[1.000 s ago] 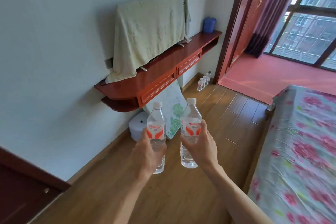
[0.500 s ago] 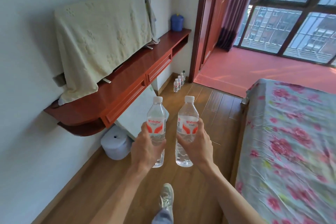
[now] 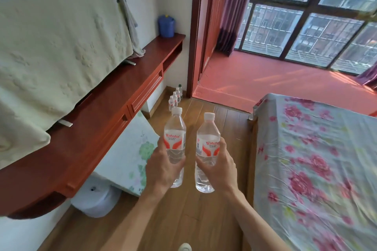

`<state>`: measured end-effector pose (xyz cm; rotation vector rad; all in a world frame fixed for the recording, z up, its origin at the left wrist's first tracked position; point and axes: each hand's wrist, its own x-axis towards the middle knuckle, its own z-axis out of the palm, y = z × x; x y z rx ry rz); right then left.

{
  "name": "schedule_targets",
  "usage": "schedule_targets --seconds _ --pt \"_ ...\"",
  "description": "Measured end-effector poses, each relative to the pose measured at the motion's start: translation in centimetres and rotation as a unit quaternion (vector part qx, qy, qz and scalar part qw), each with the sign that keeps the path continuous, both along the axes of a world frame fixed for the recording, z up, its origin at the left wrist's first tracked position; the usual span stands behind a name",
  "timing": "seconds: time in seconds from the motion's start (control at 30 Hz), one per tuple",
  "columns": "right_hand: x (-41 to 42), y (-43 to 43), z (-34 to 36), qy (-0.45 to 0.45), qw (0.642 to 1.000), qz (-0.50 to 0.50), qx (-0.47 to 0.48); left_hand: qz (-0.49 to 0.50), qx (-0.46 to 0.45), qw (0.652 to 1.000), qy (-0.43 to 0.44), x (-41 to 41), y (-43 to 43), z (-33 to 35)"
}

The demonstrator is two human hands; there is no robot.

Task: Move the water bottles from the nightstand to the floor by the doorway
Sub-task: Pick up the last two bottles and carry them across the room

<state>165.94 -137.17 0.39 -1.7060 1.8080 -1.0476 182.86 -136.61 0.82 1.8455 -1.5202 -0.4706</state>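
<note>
Though partly hidden by curled fingers [image 3: 223, 149], bottles [image 3: 175, 128] are gripped upright in left hand [image 3: 163, 167] and right hand [image 3: 219, 167] (one each); floor bottles [image 3: 175, 97] beside the doorway [image 3: 192, 47] are indistinct.

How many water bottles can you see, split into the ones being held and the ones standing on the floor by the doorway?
Held: 2, the left bottle in the left hand, the right bottle in the right hand.
On the floor by the doorway: 4, a row of bottles.
Total: 6.
</note>
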Motion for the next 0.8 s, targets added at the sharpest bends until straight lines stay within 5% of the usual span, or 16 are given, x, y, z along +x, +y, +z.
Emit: schedule_targets --seconds 0.8 --pt "-4.6 -32.0 -1.4 0.007 1.0 -0.03 0.005 -0.022 0.004 1.0 -0.014 -3.7 -31.9 -2.2"
